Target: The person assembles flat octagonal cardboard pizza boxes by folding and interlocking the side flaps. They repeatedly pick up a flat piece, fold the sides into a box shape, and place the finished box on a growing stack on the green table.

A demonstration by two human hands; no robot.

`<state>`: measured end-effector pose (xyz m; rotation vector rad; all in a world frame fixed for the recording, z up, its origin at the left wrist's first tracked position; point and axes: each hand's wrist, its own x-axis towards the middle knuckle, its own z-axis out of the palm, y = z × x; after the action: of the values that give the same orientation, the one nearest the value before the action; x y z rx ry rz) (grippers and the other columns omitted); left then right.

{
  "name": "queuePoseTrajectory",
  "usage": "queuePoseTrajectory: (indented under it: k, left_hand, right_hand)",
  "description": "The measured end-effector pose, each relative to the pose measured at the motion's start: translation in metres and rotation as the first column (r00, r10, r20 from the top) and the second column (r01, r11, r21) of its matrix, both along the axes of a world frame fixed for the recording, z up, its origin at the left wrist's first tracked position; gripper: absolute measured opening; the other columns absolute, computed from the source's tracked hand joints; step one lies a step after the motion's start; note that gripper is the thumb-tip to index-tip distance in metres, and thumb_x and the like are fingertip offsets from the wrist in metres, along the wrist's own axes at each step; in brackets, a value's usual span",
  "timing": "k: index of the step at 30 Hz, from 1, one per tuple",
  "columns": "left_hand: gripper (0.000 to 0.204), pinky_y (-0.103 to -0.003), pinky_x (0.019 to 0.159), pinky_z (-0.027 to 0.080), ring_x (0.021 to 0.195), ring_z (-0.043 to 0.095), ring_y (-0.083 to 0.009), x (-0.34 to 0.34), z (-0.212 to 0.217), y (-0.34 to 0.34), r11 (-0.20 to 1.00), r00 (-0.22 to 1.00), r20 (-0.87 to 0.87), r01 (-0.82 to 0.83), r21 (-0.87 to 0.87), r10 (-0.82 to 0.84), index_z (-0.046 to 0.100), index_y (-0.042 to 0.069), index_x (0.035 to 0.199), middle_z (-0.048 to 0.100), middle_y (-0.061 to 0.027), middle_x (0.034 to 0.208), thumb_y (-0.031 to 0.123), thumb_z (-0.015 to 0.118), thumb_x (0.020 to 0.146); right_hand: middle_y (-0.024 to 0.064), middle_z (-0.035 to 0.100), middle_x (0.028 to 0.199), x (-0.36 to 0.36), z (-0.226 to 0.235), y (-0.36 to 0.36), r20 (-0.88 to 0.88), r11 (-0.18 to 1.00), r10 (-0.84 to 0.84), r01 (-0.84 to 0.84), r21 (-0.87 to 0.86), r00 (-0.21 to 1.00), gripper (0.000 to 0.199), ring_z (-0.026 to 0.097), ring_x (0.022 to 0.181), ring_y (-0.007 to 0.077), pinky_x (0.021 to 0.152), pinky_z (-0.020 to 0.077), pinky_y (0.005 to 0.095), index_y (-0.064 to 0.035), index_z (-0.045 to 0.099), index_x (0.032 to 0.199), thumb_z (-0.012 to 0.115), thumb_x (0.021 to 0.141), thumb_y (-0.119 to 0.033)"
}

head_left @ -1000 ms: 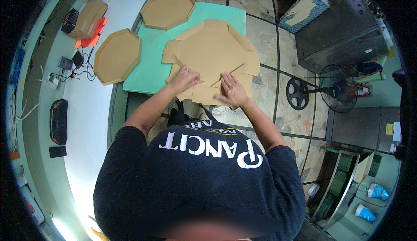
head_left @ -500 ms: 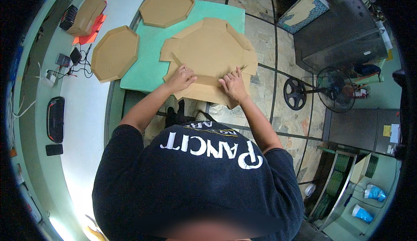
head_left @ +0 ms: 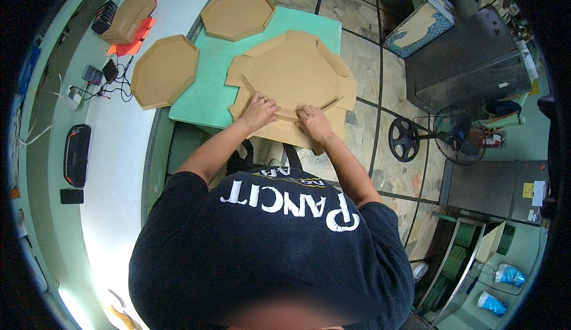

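A brown cardboard tray (head_left: pixel 289 74) lies on the green table in front of me, its side flaps only partly raised and its near flap hanging past the table edge. My left hand (head_left: pixel 260 112) has its fingers closed on the near fold, left of the middle. A short way to the right, my right hand (head_left: pixel 314 123) pinches the same fold. Thin flaps stand up beside both hands. Two octagonal cardboard trays with raised rims rest farther off, one tray (head_left: pixel 165 72) at the left and another tray (head_left: pixel 238 14) at the far side.
The green table (head_left: pixel 205 101) adjoins a long white counter (head_left: pixel 113 169) on my left. On the counter are a brown box (head_left: pixel 128 17), cables, chargers and a black speaker (head_left: pixel 77 155). A black fan (head_left: pixel 455 135) stands on the tiled floor at right, near a dark cabinet (head_left: pixel 467 56).
Both hands have come closer together along the near fold, with the fingers more curled over it. The near edge looks more folded up. The whole view has shifted slightly.
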<state>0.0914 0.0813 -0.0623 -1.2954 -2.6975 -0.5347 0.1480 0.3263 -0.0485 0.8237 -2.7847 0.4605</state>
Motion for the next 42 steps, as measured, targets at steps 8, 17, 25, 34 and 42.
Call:
queuePoseTrajectory:
  k: [8,17,25,34,42]
  left_hand:
    - [0.016,-0.054,0.107,0.029,0.102,0.057,-0.0240,-0.015,0.053,-0.005,0.997,0.981,-0.183,-0.047,0.059,0.058,0.067,0.013,0.093,0.061,-0.0033,0.093,0.024,0.067,0.082]
    - [0.041,-0.038,0.076,0.055,0.092,0.064,-0.0235,-0.011,0.085,0.044,0.297,0.266,0.908,-0.883,0.364,-0.323,0.049,0.001,0.122,0.062,-0.0135,0.108,0.019,0.066,0.089]
    - [0.035,-0.038,0.081,0.055,0.096,0.063,-0.0246,-0.057,0.084,-0.007,0.345,0.281,0.911,-0.858,0.380,-0.303,0.050,-0.001,0.120,0.060,-0.0113,0.106,0.009,0.060,0.089]
    - [0.029,-0.034,0.070,0.053,0.078,0.068,-0.0231,-0.066,0.091,0.002,0.538,0.576,0.751,-0.765,0.355,0.323,0.067,-0.002,0.100,0.070,-0.0134,0.089,0.014,0.065,0.076]
    - [0.034,-0.037,0.073,0.053,0.083,0.069,-0.0267,-0.066,0.090,0.006,0.676,0.627,0.706,-0.679,0.288,0.329,0.066,-0.003,0.103,0.071,-0.0151,0.093,0.016,0.065,0.075]
  right_hand:
    - [0.0068,0.054,0.078,-0.014,0.024,-0.016,-0.197,0.997,-0.071,0.076,0.016,0.978,0.012,0.055,0.078,0.0248,0.068,0.0393,0.0386,-0.0106,0.057,0.079,0.067,0.072,-0.012]
    - [0.0040,0.054,0.085,-0.035,0.094,-0.043,-0.417,0.990,-0.105,0.133,0.040,0.903,0.020,0.053,0.085,0.0225,0.076,0.0374,0.0414,-0.0139,0.063,0.093,0.069,0.074,-0.017]
    - [0.0121,0.057,0.117,0.010,0.211,0.023,-0.594,0.740,-0.667,0.305,-0.599,0.450,0.054,0.049,0.114,0.0289,0.101,0.0334,0.0456,-0.0036,0.057,0.122,0.073,0.080,-0.034]
    - [0.0021,0.060,0.095,0.042,0.180,0.028,0.368,0.250,-0.420,0.495,-0.832,0.830,0.022,0.053,0.086,0.0121,0.076,0.0438,0.0283,0.0007,0.058,0.105,0.058,0.095,-0.019]
    - [0.0021,0.058,0.094,0.038,0.156,0.039,0.470,-0.016,-0.423,0.512,-0.859,0.775,0.018,0.053,0.084,0.0123,0.076,0.0429,0.0282,0.0006,0.056,0.106,0.053,0.095,-0.014]
